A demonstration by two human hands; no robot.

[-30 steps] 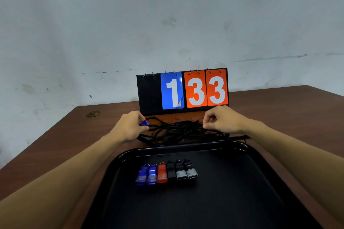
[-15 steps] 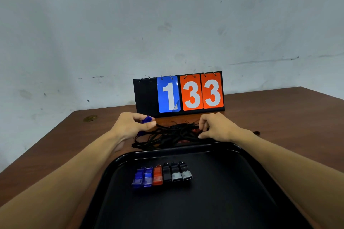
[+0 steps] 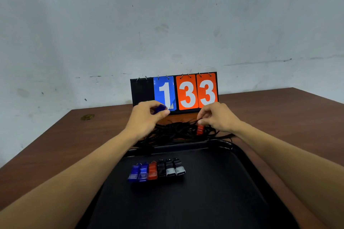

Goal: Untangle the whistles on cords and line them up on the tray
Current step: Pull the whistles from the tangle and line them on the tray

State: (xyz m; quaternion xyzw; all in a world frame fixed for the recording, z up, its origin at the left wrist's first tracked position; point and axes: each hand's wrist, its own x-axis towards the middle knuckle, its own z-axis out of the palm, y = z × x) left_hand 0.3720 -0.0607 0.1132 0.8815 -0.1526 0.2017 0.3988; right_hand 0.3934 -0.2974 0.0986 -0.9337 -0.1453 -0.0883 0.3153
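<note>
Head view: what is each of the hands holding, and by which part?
Left hand grips a blue whistle by its body. Right hand pinches a black cord just above a red whistle.

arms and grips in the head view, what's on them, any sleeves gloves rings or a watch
The left grip and right grip are bare human hands; no gloves, rings or bands show. The left forearm and right forearm are uncovered too: no sleeves, watch or bracelet anywhere up to the frame's edge, and no markings that can be made out.
</note>
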